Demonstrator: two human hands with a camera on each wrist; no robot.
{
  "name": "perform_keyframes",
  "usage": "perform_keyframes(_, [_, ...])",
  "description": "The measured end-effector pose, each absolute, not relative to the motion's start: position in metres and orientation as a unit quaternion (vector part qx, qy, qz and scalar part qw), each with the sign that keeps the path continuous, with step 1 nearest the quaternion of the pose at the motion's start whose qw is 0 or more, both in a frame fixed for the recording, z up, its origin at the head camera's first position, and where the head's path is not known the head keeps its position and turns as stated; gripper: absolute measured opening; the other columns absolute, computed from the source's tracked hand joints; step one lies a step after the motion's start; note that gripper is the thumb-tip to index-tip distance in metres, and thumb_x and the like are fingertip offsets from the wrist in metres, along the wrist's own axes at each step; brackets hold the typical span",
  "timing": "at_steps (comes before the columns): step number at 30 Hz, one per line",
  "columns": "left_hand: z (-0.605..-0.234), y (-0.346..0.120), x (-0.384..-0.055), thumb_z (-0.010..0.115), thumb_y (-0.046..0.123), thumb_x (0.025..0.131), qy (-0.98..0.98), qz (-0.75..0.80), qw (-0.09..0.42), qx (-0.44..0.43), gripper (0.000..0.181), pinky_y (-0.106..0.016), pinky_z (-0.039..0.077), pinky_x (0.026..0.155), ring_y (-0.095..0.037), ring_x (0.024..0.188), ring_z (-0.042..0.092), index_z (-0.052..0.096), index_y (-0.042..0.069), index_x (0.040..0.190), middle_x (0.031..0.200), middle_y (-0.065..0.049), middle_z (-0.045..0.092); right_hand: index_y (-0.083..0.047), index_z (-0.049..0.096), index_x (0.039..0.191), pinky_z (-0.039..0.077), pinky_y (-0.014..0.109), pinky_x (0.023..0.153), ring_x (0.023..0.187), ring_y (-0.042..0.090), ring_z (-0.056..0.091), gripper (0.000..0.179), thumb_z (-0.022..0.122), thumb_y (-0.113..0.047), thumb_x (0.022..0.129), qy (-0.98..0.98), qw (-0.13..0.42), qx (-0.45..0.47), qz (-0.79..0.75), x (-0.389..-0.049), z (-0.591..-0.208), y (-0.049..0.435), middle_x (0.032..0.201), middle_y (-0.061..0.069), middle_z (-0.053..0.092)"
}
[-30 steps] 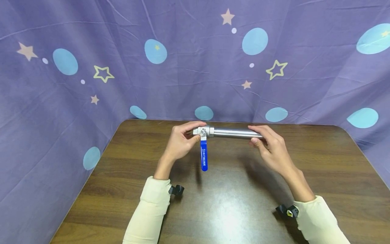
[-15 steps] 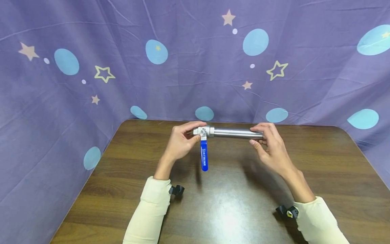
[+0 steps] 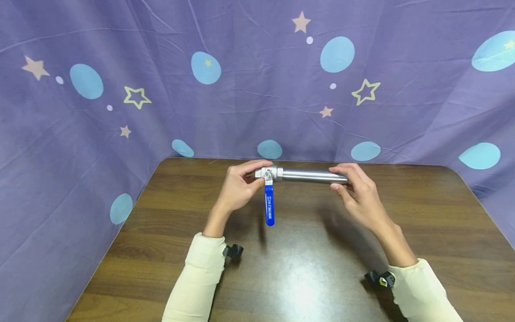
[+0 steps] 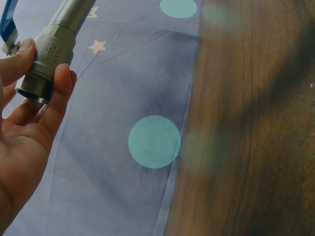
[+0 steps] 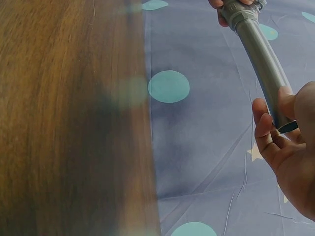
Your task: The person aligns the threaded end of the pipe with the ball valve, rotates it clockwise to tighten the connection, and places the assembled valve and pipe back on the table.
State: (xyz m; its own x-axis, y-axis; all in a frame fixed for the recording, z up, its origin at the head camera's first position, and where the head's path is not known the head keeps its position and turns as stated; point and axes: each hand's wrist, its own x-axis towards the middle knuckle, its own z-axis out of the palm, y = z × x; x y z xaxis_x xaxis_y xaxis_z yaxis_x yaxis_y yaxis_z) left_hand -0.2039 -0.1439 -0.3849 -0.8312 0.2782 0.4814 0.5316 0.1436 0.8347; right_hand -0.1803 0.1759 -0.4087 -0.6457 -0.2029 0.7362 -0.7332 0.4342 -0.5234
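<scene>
A metal ball valve (image 3: 273,173) with a blue lever handle (image 3: 269,205) is joined to a smooth steel pipe (image 3: 306,175), held level above the table. My left hand (image 3: 236,188) grips the valve body, thumb in front and fingers behind. In the left wrist view the valve's open hexagonal end (image 4: 35,88) shows between thumb and fingers. The lever hangs towards me, at right angles to the pipe. My right hand (image 3: 360,192) holds the pipe near its far right end between thumb and fingers. In the right wrist view the pipe's open end (image 5: 288,127) shows beside the palm.
A brown wooden table (image 3: 257,268) lies below, with the shadows of both arms on it. A purple curtain (image 3: 249,89) with stars and blue spots hangs behind and at the sides. Black wrist devices (image 3: 233,251) are strapped at both sleeves.
My right hand's fingers and thumb have shifted slightly around the pipe's end and back. My left hand, the valve and the lever have stayed in place.
</scene>
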Motion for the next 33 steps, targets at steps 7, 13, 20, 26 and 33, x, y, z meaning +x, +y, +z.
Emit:
perform_keyframes(7, [-0.3849,-0.1441,-0.2047,0.07,-0.02,0.084,-0.749,-0.595,0.106,-0.272,0.045,-0.029,0.066,0.096,-0.021,0.108,0.072,0.074,-0.007,0.127,0.13,-0.025,0.075,0.002,0.072,0.127,0.057,0.005,0.075,0.087,-0.002,0.065,0.042,0.075,0.015,0.088,-0.79,0.297,0.296,0.448,-0.1807,-0.4086,0.1758,0.12,0.013,0.072])
perform_keyframes(13, [-0.3839,-0.1444,-0.2039,0.07,-0.019,0.084,-0.752,-0.591,0.11,-0.272,0.045,-0.03,0.067,0.095,-0.025,0.108,0.073,0.074,-0.006,0.127,0.13,-0.024,0.075,0.002,0.071,0.127,0.055,0.007,0.065,0.075,0.003,0.064,0.039,0.072,0.015,0.091,-0.792,0.289,0.293,0.45,-0.181,-0.4085,0.1755,0.11,0.01,0.071])
perform_keyframes(20, [-0.3851,-0.1445,-0.2027,0.07,-0.018,0.085,-0.756,-0.586,0.108,-0.271,0.045,-0.031,0.067,0.095,-0.026,0.108,0.074,0.075,-0.005,0.127,0.131,-0.023,0.075,0.001,0.071,0.128,0.052,0.008,0.061,0.069,0.006,0.063,0.04,0.072,0.015,0.09,-0.8,0.29,0.29,0.439,-0.1803,-0.4112,0.177,0.1,0.006,0.069])
perform_keyframes(26, [-0.3852,-0.144,-0.204,0.07,-0.018,0.085,-0.752,-0.59,0.109,-0.274,0.044,-0.032,0.067,0.094,-0.023,0.107,0.073,0.074,-0.006,0.127,0.13,-0.024,0.075,0.0,0.072,0.129,0.053,0.006,0.065,0.073,0.006,0.064,0.042,0.072,0.015,0.09,-0.798,0.298,0.29,0.435,-0.1812,-0.4108,0.177,0.103,0.007,0.072])
perform_keyframes(33, [-0.3856,-0.1443,-0.2038,0.069,-0.02,0.085,-0.748,-0.597,0.107,-0.27,0.045,-0.03,0.067,0.095,-0.022,0.107,0.072,0.074,-0.006,0.127,0.13,-0.025,0.074,0.0,0.069,0.134,0.056,0.003,0.081,0.105,0.001,0.062,0.051,0.08,0.013,0.086,-0.797,0.279,0.287,0.452,-0.1779,-0.4083,0.1756,0.131,0.017,0.066])
